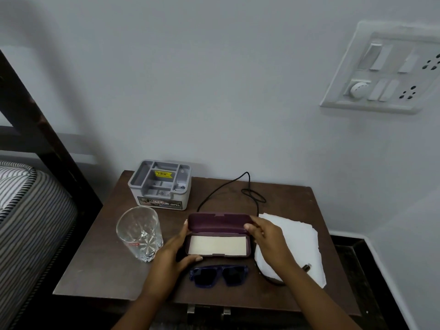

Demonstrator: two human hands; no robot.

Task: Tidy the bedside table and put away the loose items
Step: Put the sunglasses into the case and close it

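On the bedside table (297, 206), left hand (173, 253) grips the open glasses case (248, 244), right hand (264, 234) pinches its lid (219, 221); sunglasses (219, 275) probably go in next.

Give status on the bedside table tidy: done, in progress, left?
Done: the case is open, a pale cloth inside. In hand: left hand grips its base, right hand holds the lid. Left: sunglasses lie on the table in front of it; glass, black cable and white paper are loose; the grey organiser looks empty.
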